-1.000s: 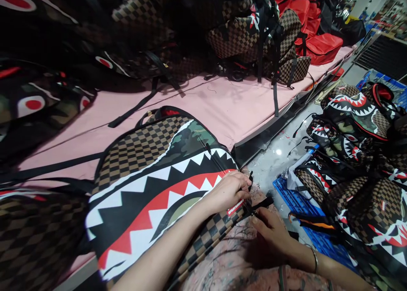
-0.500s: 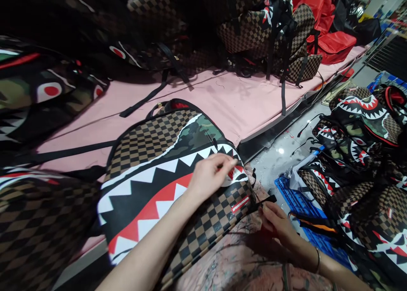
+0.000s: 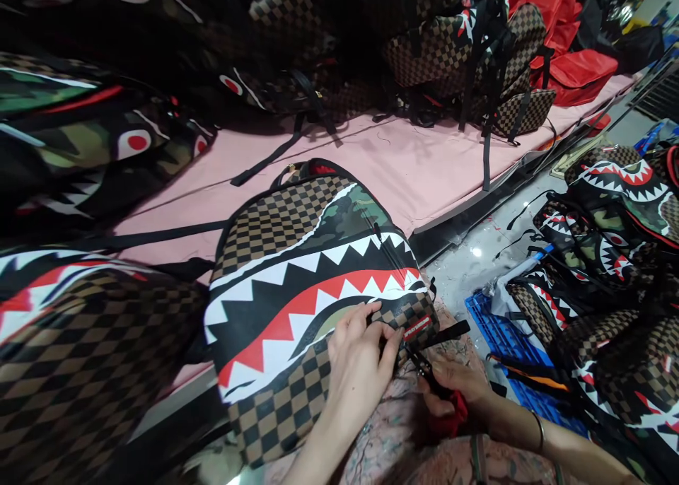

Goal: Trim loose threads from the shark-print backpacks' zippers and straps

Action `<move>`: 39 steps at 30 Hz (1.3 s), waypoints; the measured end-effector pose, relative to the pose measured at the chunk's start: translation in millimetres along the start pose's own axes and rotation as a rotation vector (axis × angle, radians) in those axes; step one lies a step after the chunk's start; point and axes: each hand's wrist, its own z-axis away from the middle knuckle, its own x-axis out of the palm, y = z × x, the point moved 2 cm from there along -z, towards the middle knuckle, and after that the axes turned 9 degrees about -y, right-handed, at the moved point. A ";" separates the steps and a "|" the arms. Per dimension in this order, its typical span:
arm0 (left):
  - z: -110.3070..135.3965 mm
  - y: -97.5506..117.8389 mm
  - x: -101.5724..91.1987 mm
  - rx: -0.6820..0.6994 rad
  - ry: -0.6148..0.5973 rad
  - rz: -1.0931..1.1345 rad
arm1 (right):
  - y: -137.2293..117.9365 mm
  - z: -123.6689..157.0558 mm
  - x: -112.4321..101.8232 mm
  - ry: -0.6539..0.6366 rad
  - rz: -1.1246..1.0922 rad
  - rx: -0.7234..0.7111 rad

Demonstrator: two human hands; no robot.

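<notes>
A backpack (image 3: 297, 266) with brown-and-black checks, a camouflage patch and a printed shark mouth lies tilted across the pink table edge and my lap. My left hand (image 3: 358, 361) rests on its near lower edge, thumb and index finger pinched together at the seam beside the red label (image 3: 416, 328). Whether a thread is between those fingers is too small to see. My right hand (image 3: 459, 382) is closed around dark scissors (image 3: 419, 361), their tip close to my left fingertips. Something red (image 3: 450, 414) shows at the scissors' handle.
More checked and camouflage backpacks (image 3: 132, 145) are piled along the back and left of the pink table (image 3: 371, 153). Red bags (image 3: 578, 75) stand farther off. On the floor to the right, shark-print backpacks (image 3: 626, 329) lie heaped by a blue plastic pallet (image 3: 509, 351).
My left hand has moved down from the shark mouth to the backpack's near edge. My right hand has left the black strap end and now has scissors pointed at that edge.
</notes>
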 end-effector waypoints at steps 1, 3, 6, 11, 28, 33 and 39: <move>-1.5 1.1 1.1 -0.005 -0.006 0.010 | -1.6 -0.2 2.5 0.002 -0.003 0.005; -4.3 0.7 2.5 -0.014 -0.019 0.039 | -5.0 -0.5 7.9 0.014 -0.015 0.009; -6.1 -2.8 3.2 -0.023 -0.024 0.080 | -8.4 -3.2 15.6 0.010 -0.056 0.033; -5.1 -3.9 3.5 -0.014 0.005 0.104 | -12.5 -16.0 21.6 -0.074 -0.150 0.049; 36.1 10.3 8.6 0.298 -0.011 0.401 | -62.1 12.4 -59.5 0.288 1.304 -0.448; 54.2 -1.8 11.7 0.360 0.024 0.327 | -77.1 0.9 -83.5 0.215 1.575 -0.527; 61.6 -11.0 0.8 0.411 0.094 0.215 | -96.2 -4.7 -71.9 0.062 1.650 -0.652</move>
